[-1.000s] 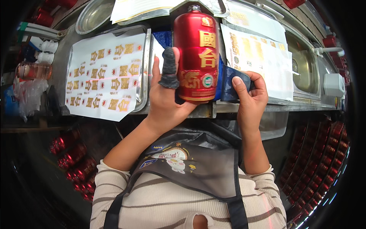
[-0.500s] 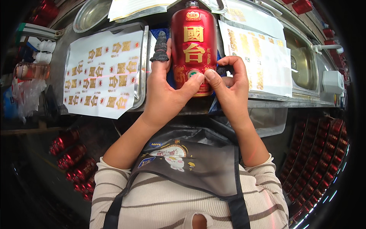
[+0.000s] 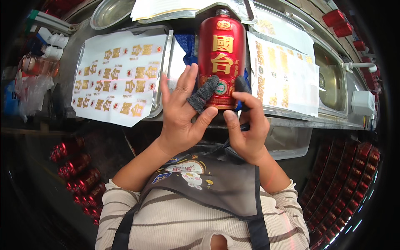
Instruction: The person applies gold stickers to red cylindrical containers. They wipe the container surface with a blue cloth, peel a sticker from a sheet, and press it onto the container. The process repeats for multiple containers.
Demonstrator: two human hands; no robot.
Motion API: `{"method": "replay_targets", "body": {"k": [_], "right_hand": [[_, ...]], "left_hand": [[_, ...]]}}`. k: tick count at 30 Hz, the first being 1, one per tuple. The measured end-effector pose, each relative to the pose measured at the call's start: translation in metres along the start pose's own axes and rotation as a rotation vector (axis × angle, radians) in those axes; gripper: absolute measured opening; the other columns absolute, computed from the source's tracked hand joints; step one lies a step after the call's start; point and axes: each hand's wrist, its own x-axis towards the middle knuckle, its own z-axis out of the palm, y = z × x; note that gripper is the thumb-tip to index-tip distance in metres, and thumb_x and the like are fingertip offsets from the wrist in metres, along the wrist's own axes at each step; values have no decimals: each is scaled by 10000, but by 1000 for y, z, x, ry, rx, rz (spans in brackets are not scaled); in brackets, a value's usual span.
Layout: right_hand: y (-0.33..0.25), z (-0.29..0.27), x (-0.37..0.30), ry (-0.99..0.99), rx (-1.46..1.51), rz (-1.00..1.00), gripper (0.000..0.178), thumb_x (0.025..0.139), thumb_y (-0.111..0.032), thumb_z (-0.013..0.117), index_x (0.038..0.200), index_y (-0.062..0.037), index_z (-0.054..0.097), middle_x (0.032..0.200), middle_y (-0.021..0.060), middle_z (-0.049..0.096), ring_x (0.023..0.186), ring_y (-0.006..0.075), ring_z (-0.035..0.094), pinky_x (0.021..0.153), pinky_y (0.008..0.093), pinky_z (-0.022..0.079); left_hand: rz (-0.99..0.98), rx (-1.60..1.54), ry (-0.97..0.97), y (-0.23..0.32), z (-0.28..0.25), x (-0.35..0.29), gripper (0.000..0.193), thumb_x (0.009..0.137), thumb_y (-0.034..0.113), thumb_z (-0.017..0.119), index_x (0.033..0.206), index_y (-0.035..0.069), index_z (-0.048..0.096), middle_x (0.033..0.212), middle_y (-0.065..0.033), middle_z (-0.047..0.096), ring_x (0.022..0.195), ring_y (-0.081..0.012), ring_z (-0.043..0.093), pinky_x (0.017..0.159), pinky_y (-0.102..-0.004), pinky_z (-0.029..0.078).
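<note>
A glossy red bottle [image 3: 221, 46] with gold characters and a small green-and-white round emblem lies face up, its neck pointing away from me. Blue cloth [image 3: 186, 49] shows beside and under it. My left hand [image 3: 180, 112] is open, fingers spread; its index finger, in a grey knitted finger cover [image 3: 204, 93], rests on the lower left face near the emblem. My right hand [image 3: 250, 127] is at the lower right edge, thumb and forefinger apart, the others partly curled and hidden. A dark finger cover [image 3: 241, 84] on that hand touches the bottle's right side.
A white sheet of gold-and-red decals [image 3: 114, 83] lies on a metal tray at left; more decal sheets [image 3: 300, 89] lie at right, beside a sink [image 3: 333, 79]. A metal bowl [image 3: 110, 14] stands at the back left. Red bottles [image 3: 346, 183] stand in rows below the counter.
My left hand has moved from the bottle's left side to its lower front, its covered finger now on the face. My right hand has shifted down. The view has shifted slightly.
</note>
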Motion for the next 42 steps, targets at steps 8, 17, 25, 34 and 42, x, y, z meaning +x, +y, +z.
{"method": "replay_targets", "body": {"k": [8,17,25,34,42], "right_hand": [[-11,4,-3,-171,-224,-291,403,740,-20,766,1130,-47,665,794,90,677,507,240,564,500,334,438],[-2,-5,-27,-32,-46,-68,314,814,-41,738,1119,-29,662,820,90,671,518,145,561,516,250,450],[28,-27,-12,208,254,203,319,887,-49,676,1192,14,603,1027,50,642,824,76,584,672,205,460],[29,0,32,-138,-120,-4,1202,563,-229,929,1525,-12,241,1301,229,532,1201,385,547,990,424,463],[22,-23,-3,-258,269,-123,1150,621,6,895,1544,-15,211,1437,169,448,1124,258,635,841,343,592]], "left_hand": [[-38,52,-47,-1,-4,-20,425,869,233,696,1220,-3,656,1552,-275,325,1421,-394,371,1146,-637,49],[-29,110,-73,4,-5,-37,401,853,208,699,1168,-38,668,1536,-302,329,1412,-406,380,1136,-646,86],[-122,-611,507,-16,-9,97,297,949,215,667,747,-3,656,684,-138,659,546,-209,555,558,-312,439],[-360,-319,-84,-46,12,172,565,987,517,506,1060,-43,537,1004,-290,659,974,-397,654,847,-427,494],[-358,-514,54,-9,-26,128,310,947,293,653,1001,-11,688,920,-94,723,886,-148,664,829,-306,515]]}}
